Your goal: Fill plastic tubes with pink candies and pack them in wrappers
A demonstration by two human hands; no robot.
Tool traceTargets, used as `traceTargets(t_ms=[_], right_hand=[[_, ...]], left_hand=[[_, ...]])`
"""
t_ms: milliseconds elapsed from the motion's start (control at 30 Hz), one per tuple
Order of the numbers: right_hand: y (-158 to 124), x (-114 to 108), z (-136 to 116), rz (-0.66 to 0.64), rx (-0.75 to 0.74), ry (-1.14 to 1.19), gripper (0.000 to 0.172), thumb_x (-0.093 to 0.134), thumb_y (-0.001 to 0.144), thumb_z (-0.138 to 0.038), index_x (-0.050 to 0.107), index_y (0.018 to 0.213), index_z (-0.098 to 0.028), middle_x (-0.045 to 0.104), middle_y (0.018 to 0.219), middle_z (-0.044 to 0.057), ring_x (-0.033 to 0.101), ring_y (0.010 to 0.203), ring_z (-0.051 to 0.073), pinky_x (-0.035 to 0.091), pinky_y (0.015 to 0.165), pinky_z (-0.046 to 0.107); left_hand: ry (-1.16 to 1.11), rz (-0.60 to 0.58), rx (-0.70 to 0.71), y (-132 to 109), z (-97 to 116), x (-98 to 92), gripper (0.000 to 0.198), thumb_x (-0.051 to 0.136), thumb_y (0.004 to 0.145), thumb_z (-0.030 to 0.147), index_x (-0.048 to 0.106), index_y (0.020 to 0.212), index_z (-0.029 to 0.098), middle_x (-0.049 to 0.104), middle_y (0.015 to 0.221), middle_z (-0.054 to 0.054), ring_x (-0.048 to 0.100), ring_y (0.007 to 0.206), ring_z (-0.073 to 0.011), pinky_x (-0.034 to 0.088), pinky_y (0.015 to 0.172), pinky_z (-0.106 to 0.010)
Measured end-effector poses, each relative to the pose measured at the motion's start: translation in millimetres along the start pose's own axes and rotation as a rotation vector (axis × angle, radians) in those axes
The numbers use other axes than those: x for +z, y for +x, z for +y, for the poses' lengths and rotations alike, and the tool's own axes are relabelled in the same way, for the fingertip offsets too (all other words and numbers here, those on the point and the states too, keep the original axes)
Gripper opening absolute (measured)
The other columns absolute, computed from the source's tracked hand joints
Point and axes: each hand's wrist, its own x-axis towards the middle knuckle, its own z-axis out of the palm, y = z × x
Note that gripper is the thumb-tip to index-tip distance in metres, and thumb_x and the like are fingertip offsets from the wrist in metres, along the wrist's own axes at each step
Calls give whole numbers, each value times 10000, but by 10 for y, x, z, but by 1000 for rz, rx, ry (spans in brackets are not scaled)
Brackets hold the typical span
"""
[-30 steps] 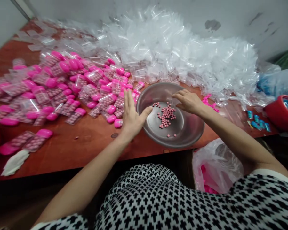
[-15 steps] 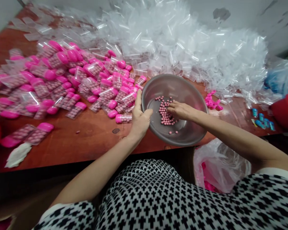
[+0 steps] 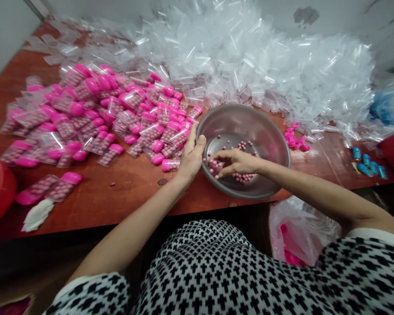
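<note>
A grey-brown bowl [image 3: 272, 144] stands on the table's near side with loose small pink balls [image 3: 243, 177] in it. My left hand [image 3: 192, 159] is closed on the bowl's left rim, thumb upright near the inner edge and fingers mostly hidden outside. Inside the bowl, my right hand [image 3: 234, 162] curves its thumb and fingers around a cluster of pink balls close to the left wall. Whether clear plastic surrounds that cluster, I cannot tell. Left of the bowl lies a heap of clear containers with pink caps [image 3: 151, 118], filled with pink balls.
Empty clear containers [image 3: 243, 57] are piled along the back. Right of the bowl are loose pink pieces [image 3: 295, 138] and small blue-capped items [image 3: 367, 164]. A red tub [image 3: 1, 192] stands at left, near a white cloth [image 3: 37, 214]. A plastic bag [image 3: 302, 232] hangs below the table edge.
My right hand has moved left and slightly nearer within the bowl, bringing pink balls toward the left wall. Other balls have scattered. My left hand stays on the rim; the view has shifted slightly.
</note>
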Motion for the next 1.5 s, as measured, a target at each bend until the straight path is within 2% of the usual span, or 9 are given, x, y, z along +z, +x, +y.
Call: traceTargets(t_ms=[100,200,300,433,567,1067,1367,1433,1500], right_hand=[[-97,-102,-82,100,-2,129,321,779,707,-252,649,990,-173,677,916,-2,640,849,130,542,801,282],[-202,-187,-129,197,9,218,273,769,722,-236,653,962,-176,694,883,0,662,798,128,569,759,288],[-276,-217,-146,344,-16,275,348,820,677,-239,645,972,-178,702,893,2,677,807,133,587,761,295],[-368,-223,-162,482,-62,257,472,853,658,-287,593,1040,-188,696,891,-1,688,788,138,602,734,296],[-495,-273,-155,498,-127,77,569,801,738,-325,540,1238,-242,693,914,-11,701,771,138,601,711,277],[-629,-289,36,491,-115,9,215,697,816,-347,553,896,-207,610,722,-46,661,638,115,532,593,226],[-839,-342,48,420,-106,-528,162,695,827,-305,600,857,-177,651,781,12,583,692,140,456,678,269],[-1030,-489,142,560,-104,-523,240,687,838,-376,644,974,-182,700,925,49,628,811,169,483,744,287],[-1285,-754,320,854,23,-550,250,605,895,-379,665,1056,-197,709,1056,72,641,943,194,490,834,312]], left_hand=[[231,28,157,33,89,-118,596,534,911,557,508,1415,239,394,1571,-89,267,1492,-281,170,1235,-448],[348,10,311,31,290,-132,487,572,911,446,583,1345,227,533,1466,-82,436,1398,-267,275,1205,-436],[255,-165,231,11,461,4,441,638,858,390,657,1253,193,688,1258,-97,656,1131,-263,490,1041,-420],[-39,-385,-14,21,518,224,419,689,807,391,712,1152,155,743,1115,-114,711,991,-262,579,892,-413],[-200,-449,-161,81,508,288,439,772,727,391,738,1086,141,766,1000,-103,728,842,-228,601,829,-395],[61,-462,-291,224,503,372,470,870,579,468,788,953,195,783,901,-80,738,786,-258,617,811,-427],[209,-504,-226,218,478,373,471,828,617,536,783,978,237,789,942,-54,750,837,-291,603,883,-447],[170,-473,-311,218,487,368,480,846,607,516,775,993,240,788,947,-44,750,816,-279,614,866,-443],[101,-441,-395,221,499,365,487,863,610,476,763,1024,239,784,979,-34,747,842,-260,617,876,-416]])
